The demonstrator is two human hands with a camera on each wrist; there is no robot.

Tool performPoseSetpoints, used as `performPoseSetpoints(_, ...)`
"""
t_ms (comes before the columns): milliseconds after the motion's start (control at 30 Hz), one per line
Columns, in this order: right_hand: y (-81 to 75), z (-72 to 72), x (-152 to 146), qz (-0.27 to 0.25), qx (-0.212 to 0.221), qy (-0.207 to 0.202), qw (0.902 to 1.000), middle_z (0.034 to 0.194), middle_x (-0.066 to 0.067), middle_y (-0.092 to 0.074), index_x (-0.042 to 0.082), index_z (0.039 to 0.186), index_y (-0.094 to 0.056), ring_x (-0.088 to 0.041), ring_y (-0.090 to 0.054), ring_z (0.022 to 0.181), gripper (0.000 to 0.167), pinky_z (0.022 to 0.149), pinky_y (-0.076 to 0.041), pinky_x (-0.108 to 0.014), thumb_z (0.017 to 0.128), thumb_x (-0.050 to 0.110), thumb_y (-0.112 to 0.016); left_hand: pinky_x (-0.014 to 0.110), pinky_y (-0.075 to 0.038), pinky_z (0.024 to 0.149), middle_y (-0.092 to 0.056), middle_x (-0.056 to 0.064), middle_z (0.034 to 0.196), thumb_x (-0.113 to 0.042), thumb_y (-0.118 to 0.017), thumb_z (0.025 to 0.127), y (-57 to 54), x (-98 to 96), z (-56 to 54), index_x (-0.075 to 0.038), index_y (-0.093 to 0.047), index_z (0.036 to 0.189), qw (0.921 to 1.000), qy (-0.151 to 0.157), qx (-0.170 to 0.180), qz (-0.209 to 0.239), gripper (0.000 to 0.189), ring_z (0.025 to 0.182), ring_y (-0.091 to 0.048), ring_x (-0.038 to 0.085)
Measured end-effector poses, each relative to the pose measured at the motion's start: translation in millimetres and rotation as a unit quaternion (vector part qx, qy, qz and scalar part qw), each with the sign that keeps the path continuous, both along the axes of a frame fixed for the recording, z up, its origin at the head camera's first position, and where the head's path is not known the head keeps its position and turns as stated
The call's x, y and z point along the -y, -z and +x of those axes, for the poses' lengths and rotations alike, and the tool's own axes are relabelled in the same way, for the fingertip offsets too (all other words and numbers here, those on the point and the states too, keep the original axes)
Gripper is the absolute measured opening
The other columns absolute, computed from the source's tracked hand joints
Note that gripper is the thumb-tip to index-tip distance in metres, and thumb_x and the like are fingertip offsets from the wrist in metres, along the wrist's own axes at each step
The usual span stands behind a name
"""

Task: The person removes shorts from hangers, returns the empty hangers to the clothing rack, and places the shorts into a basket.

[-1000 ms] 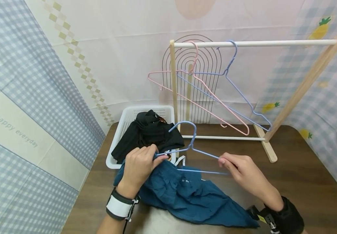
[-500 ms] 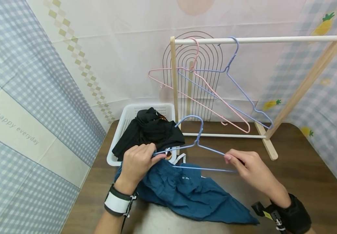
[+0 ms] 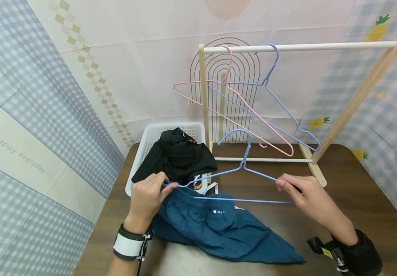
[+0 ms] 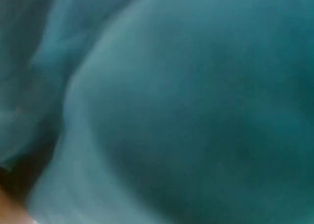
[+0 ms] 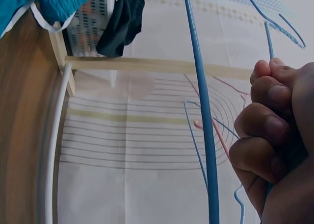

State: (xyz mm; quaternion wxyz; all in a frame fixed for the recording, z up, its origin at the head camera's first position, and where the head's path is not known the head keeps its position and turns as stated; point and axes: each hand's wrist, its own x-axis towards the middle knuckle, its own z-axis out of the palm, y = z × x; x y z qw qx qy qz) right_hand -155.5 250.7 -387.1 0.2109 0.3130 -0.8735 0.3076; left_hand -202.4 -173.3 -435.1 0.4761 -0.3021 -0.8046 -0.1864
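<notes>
In the head view my left hand (image 3: pixel 146 195) pinches the waistband of dark blue pants (image 3: pixel 215 226), which spread across the table towards me. My right hand (image 3: pixel 309 193) grips the right arm of a blue hanger (image 3: pixel 219 171), its fingers curled round it. The hanger's hook points up; its left end runs to the waistband beside my left thumb, where its tip is hidden. The lower bar crosses over the pants' top. Blurred blue cloth (image 4: pixel 196 87) fills the left wrist view. In the right wrist view, curled fingers (image 5: pixel 267 94) hold the hanger, whose straight bar (image 5: pixel 203 106) passes alongside.
A white basket (image 3: pixel 145 149) with black clothing (image 3: pixel 181 157) stands behind my left hand. At the back, a wooden rack with a white rail (image 3: pixel 322 47) bears a pink hanger (image 3: pixel 246 105) and another blue hanger (image 3: pixel 282 107). Behind them is a wire arch (image 3: pixel 234 42).
My hands have moved apart, the left one leftwards with the waistband, the right one rightwards. The hanger has shifted right and up a little, and more of its left arm shows.
</notes>
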Motion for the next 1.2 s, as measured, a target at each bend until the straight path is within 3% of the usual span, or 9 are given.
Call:
performPoseSetpoints(200,-1.0,2.8,-9,0.005,-0.004,0.013,0.9999,0.079,0.018,-0.057,0.025,0.091,-0.064,0.001,-0.05,0.065,0.031,0.063,-0.041,-0.014,0.098,-0.005,-0.068,0.022,-0.024,0.036,-0.044,-0.002,0.054,-0.054,-0.044,0.11,9.4,10.4,4.9,-0.007,-0.055,0.077,0.9997,-0.009,0.011,0.02,0.059,0.04,-0.041,0.011)
performPoseSetpoints(400,-0.6,9.4,-25,-0.017,-0.017,0.051,0.9984,0.077,0.017,-0.056,0.026,0.089,-0.065,0.005,-0.039,0.059,0.031,0.059,-0.035,-0.014,0.099,-0.004,-0.068,0.023,-0.027,0.037,-0.04,-0.004,0.053,-0.051,-0.046,0.111,20.4,24.8,13.1,-0.007,-0.054,0.077,0.9983,-0.018,0.044,0.033,0.056,0.041,-0.038,0.008)
performPoseSetpoints(533,-1.0,9.2,-30,-0.02,-0.023,0.064,0.9975,0.076,0.016,-0.057,0.023,0.089,-0.066,0.006,-0.038,0.057,0.029,0.058,-0.035,-0.013,0.099,-0.004,-0.068,0.021,-0.031,0.038,-0.044,-0.005,0.053,-0.051,-0.043,0.112,26.3,27.8,17.7,-0.01,-0.054,0.078,0.9967,-0.018,0.079,-0.001,0.055,0.042,-0.041,0.006)
performPoseSetpoints(700,-0.4,9.0,-34,-0.034,-0.033,0.08,0.9956,0.073,0.016,-0.055,0.02,0.087,-0.068,0.007,-0.035,0.056,0.025,0.056,-0.033,-0.014,0.1,-0.002,-0.068,0.018,-0.021,0.041,-0.038,-0.009,0.055,-0.054,-0.038,0.113,37.4,25.1,21.9,-0.014,-0.053,0.077,0.9917,-0.018,0.115,-0.056,0.056,0.046,-0.031,0.002)
performPoseSetpoints(900,0.4,10.1,-36,-0.048,-0.033,0.097,0.9936,0.071,0.017,-0.053,0.018,0.087,-0.068,0.008,-0.032,0.056,0.026,0.054,-0.031,-0.016,0.1,-0.003,-0.067,0.016,-0.015,0.043,-0.031,-0.013,0.058,-0.055,-0.037,0.113,56.2,21.2,27.1,-0.015,-0.052,0.079,0.9816,0.011,0.153,-0.113,0.054,0.05,-0.023,-0.001)
performPoseSetpoints(1033,1.3,10.6,-36,-0.053,-0.03,0.105,0.9927,0.072,0.016,-0.054,0.018,0.087,-0.068,0.007,-0.032,0.055,0.026,0.052,-0.031,-0.017,0.1,-0.005,-0.067,0.017,-0.024,0.043,-0.037,-0.01,0.061,-0.055,-0.037,0.113,65.0,22.6,27.4,-0.014,-0.052,0.082,0.9754,0.0,0.182,-0.125,0.053,0.051,-0.03,0.003)
performPoseSetpoints(1200,4.4,14.5,-39,-0.055,-0.029,0.115,0.9914,0.076,0.017,-0.059,0.017,0.088,-0.069,0.007,-0.034,0.055,0.026,0.054,-0.032,-0.015,0.099,-0.006,-0.068,0.021,-0.037,0.046,-0.051,-0.005,0.068,-0.045,-0.06,0.108,71.9,24.0,27.7,-0.012,-0.056,0.088,0.971,-0.015,0.204,-0.124,0.038,0.057,-0.045,0.008)
